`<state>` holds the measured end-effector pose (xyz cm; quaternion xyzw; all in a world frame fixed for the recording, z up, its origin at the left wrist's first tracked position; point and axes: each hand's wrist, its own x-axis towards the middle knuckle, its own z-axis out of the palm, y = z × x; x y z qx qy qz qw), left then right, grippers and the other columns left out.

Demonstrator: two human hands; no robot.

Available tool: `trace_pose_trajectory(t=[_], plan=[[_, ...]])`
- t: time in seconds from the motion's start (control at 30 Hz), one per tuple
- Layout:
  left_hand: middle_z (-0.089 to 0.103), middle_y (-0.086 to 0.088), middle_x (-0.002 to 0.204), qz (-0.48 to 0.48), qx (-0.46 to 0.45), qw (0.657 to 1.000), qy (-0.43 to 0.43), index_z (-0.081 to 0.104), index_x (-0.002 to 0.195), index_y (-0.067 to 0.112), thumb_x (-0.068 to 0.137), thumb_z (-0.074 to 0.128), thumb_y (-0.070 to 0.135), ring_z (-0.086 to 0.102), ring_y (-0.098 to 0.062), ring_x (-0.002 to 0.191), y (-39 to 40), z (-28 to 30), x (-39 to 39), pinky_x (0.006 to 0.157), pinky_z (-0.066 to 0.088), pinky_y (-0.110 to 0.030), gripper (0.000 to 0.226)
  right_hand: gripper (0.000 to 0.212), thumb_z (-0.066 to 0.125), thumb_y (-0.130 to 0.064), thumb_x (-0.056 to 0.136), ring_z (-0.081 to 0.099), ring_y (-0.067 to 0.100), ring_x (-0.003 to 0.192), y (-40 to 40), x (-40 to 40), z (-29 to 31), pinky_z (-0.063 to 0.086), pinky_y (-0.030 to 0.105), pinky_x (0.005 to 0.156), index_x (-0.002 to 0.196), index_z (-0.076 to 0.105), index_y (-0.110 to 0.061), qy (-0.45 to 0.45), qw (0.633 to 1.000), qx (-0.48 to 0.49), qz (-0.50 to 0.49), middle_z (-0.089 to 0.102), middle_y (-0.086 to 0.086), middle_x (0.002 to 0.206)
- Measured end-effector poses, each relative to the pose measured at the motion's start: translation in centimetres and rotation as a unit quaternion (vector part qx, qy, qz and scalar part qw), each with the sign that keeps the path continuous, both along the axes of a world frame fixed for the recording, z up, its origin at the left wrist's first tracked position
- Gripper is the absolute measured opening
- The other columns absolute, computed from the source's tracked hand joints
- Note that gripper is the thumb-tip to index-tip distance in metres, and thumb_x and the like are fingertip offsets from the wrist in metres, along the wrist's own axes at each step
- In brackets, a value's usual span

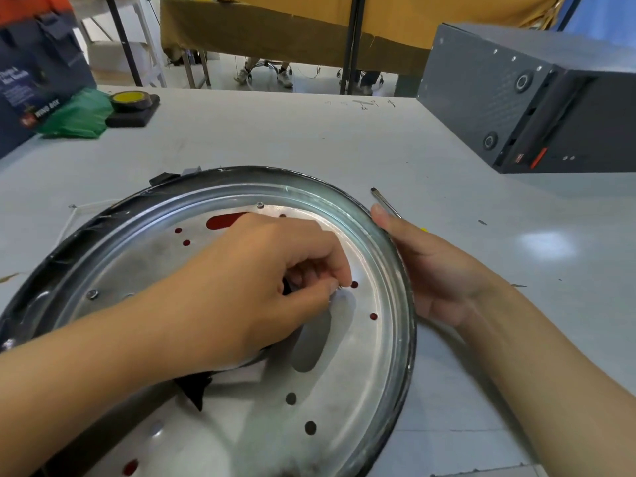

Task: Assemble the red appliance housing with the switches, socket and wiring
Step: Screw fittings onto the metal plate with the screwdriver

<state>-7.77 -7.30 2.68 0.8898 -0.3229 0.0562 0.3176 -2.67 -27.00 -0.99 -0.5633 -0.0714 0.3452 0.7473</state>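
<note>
The appliance housing lies upside down in front of me, its round metal base plate [364, 366] facing up, with red showing through several holes and a black rim around it. My left hand [261, 290] rests on the plate's middle, fingertips pinched on a small screw near a hole at the right. A black part sticks out from under that hand. My right hand [430, 270] presses flat against the housing's right rim, steadying it. A screwdriver [385, 203] lies on the table just beyond my right fingertips. Two screws sit in the plate at top and left.
A grey computer case [537, 108] lies at the back right. A yellow tape roll on a black block [132, 106], a green bag [77, 117] and a dark box [34, 84] stand at the back left. A white wire [74, 215] trails left of the housing.
</note>
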Motion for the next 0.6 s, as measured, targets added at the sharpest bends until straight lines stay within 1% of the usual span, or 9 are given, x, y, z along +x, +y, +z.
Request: trace_pose_trajectory(t=[0.03,0.1,0.17,0.23,0.33,0.47,0.53,0.6], plan=[[0.061,0.015,0.071,-0.001,0.003,1.000,-0.003,0.065,0.078,0.036,0.078,0.060,0.022,0.058,-0.006,0.074,-0.03,0.00,-0.06,0.065,0.045,-0.016,0.015,0.086,0.084,-0.052,0.050,0.013,0.028,0.097,0.04,-0.02,0.00,0.016,0.038,0.079,0.119,0.053,-0.012,-0.001,1.000,0.004,0.002,0.026,0.017,0.108],[0.061,0.015,0.071,-0.007,0.010,1.000,-0.006,0.066,0.079,0.035,0.079,0.060,0.023,0.058,-0.006,0.073,-0.09,0.03,-0.13,0.066,0.045,-0.016,0.014,0.091,0.087,-0.052,0.045,0.013,0.027,0.096,0.14,-0.04,0.02,0.017,0.037,0.077,0.119,0.052,-0.013,-0.004,1.000,0.009,0.001,0.023,0.016,0.107],[0.061,0.014,0.071,-0.011,0.013,1.000,-0.013,0.068,0.080,0.033,0.078,0.060,0.022,0.058,-0.006,0.071,-0.12,0.04,-0.17,0.064,0.045,-0.016,0.013,0.091,0.087,-0.052,0.043,0.013,0.027,0.093,0.14,-0.03,0.06,0.020,0.036,0.073,0.118,0.052,-0.015,-0.008,1.000,0.009,-0.003,0.025,0.016,0.107],[0.061,0.014,0.070,-0.012,0.011,1.000,-0.022,0.068,0.081,0.031,0.078,0.061,0.021,0.057,-0.005,0.069,-0.11,0.04,-0.21,0.062,0.042,-0.011,0.013,0.090,0.087,-0.051,0.043,0.014,0.028,0.091,0.02,-0.03,0.09,0.021,0.035,0.070,0.117,0.053,-0.014,-0.011,1.000,0.012,-0.005,0.026,0.017,0.106],[0.061,0.017,0.071,-0.019,0.003,0.999,-0.026,0.068,0.084,0.032,0.078,0.063,0.021,0.058,-0.004,0.070,-0.12,-0.02,-0.27,0.063,0.042,-0.008,0.013,0.088,0.087,-0.050,0.044,0.017,0.028,0.092,-0.14,-0.10,0.15,0.020,0.035,0.069,0.116,0.054,-0.010,-0.014,1.000,0.018,-0.005,0.027,0.019,0.105],[0.064,0.018,0.073,-0.032,-0.016,0.999,-0.005,0.069,0.086,0.033,0.078,0.066,0.029,0.062,-0.001,0.073,-0.13,-0.07,-0.25,0.066,0.043,-0.006,0.010,0.091,0.087,-0.049,0.043,0.017,0.029,0.094,-0.11,-0.14,0.20,0.020,0.037,0.073,0.117,0.051,-0.010,-0.019,1.000,0.019,-0.004,0.027,0.020,0.105],[0.066,0.019,0.076,-0.037,-0.024,0.999,0.012,0.069,0.085,0.035,0.078,0.067,0.032,0.063,0.000,0.075,-0.25,-0.01,-0.19,0.068,0.046,-0.009,0.008,0.090,0.087,-0.048,0.044,0.017,0.030,0.095,-0.11,-0.11,0.16,0.018,0.039,0.076,0.118,0.051,-0.011,-0.020,0.999,0.025,-0.004,0.026,0.019,0.106],[0.067,0.019,0.077,-0.045,-0.030,0.998,0.029,0.069,0.083,0.034,0.078,0.066,0.030,0.064,-0.002,0.077,-0.51,0.06,-0.10,0.069,0.047,-0.012,0.007,0.087,0.087,-0.048,0.045,0.018,0.031,0.092,-0.14,-0.11,0.15,0.018,0.040,0.075,0.116,0.052,-0.012,-0.023,0.999,0.026,-0.004,0.026,0.020,0.105]])
